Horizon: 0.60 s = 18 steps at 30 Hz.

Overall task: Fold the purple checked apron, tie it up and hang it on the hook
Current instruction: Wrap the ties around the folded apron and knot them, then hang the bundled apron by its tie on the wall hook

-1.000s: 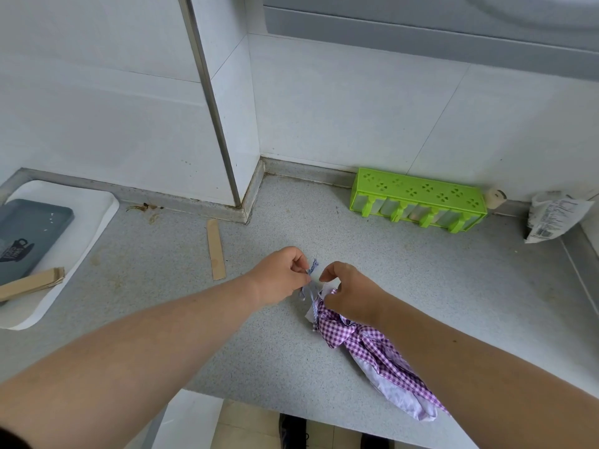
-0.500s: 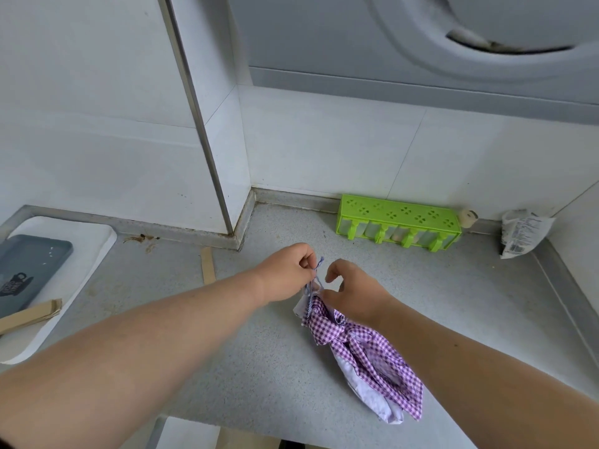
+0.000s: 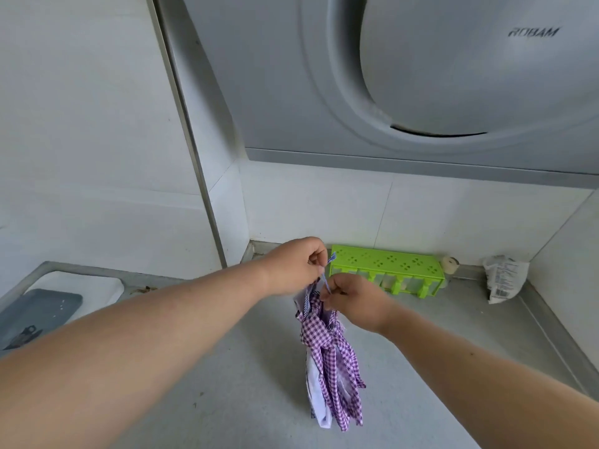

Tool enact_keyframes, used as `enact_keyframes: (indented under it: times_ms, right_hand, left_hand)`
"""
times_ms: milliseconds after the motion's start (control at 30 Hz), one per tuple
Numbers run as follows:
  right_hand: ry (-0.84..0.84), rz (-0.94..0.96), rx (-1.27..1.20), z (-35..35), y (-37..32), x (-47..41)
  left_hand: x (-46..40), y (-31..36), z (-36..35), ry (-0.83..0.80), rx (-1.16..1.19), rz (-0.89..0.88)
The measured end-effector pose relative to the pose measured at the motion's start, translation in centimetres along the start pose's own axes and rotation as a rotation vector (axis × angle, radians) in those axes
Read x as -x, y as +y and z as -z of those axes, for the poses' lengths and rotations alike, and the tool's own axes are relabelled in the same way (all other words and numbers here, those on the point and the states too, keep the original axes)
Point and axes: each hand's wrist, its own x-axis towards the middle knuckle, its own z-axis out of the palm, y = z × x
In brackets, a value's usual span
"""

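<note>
Both hands, left hand (image 3: pixel 296 265) and right hand (image 3: pixel 351 301), are pinched shut on a thin blue loop (image 3: pixel 328 273), so the tied purple checked apron (image 3: pixel 327 358) is held hanging above the counter (image 3: pixel 227 400), seemingly for hooking.

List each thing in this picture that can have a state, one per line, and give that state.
Purple checked apron: folded into a bundle, tied, hanging from the hands, not yet on a hook.
Blue loop: pinched between both hands.
Left hand: shut on the loop.
Right hand: shut on the loop.
Green rack: upright against the wall.
White packet: crumpled, leaning in the corner.
</note>
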Motion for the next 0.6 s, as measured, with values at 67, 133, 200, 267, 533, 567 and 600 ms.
enact_keyframes:
  times_ms: [67,133,200,267,533,567,600]
  right_hand:
    - [0.001,0.025,-0.012,0.9,-0.4,0.0]
    - [0.041,0.147,0.058,1.7,-1.0,-0.2]
    - [0.092,0.322,0.100,1.9,-1.3,-0.6]
    - [0.143,0.368,0.171,1.9,-1.4,-1.2]
    - [0.143,0.201,0.059,1.9,-3.0,-0.5]
    - [0.132,0.197,0.065,1.9,-3.2,-0.5]
    - [0.118,0.190,0.065,1.8,-3.2,-0.6]
  left_hand:
    - [0.2,1.0,1.2,-0.014,-0.064,-0.037]
    - [0.3,2.1,2.2,-0.037,-0.133,-0.073]
    - [0.4,2.9,2.9,-0.063,-0.203,-0.113]
    - [0.3,3.5,3.4,-0.087,-0.265,-0.127]
    - [0.8,4.3,4.1,-0.165,-0.407,-0.243]
    - [0.9,4.4,4.1,-0.165,-0.411,-0.249]
    - [1.0,4.4,4.1,-0.165,-0.413,-0.244]
